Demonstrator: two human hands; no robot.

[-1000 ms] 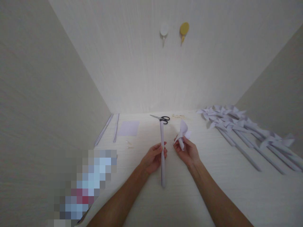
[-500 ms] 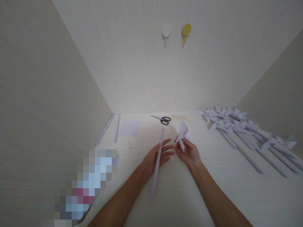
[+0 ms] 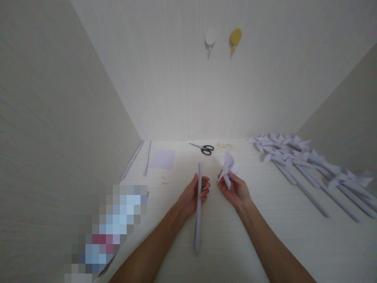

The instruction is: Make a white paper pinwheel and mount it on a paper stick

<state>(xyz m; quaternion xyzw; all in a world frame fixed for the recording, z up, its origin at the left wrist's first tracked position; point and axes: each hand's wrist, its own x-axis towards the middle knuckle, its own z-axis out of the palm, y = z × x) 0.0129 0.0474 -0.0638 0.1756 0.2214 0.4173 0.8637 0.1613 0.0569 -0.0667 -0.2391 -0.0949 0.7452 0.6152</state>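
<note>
Near the middle of the table, my left hand (image 3: 193,194) is closed round a rolled paper stick (image 3: 198,220), its fingers curled behind it. The stick points away from me, nearly upright in the view. To the right, my right hand (image 3: 234,190) pinches a folded white paper pinwheel (image 3: 229,162), whose curved blades stand above the fingers. A short rolled paper piece shows at the pinwheel's middle, between the fingers. The stick and the pinwheel are apart.
Black-handled scissors (image 3: 206,149) lie by the back wall. A square paper sheet (image 3: 163,159) and paper sticks (image 3: 147,159) lie at left. Several finished pinwheels (image 3: 288,151) with sticks are heaped at right. A pixelated object (image 3: 118,224) stands front left; hooks (image 3: 236,37) hang on the wall.
My left fingers have curled in from spread to closed round the stick. The stick has turned more upright and moved away from the pinwheel. My right hand keeps its pinch.
</note>
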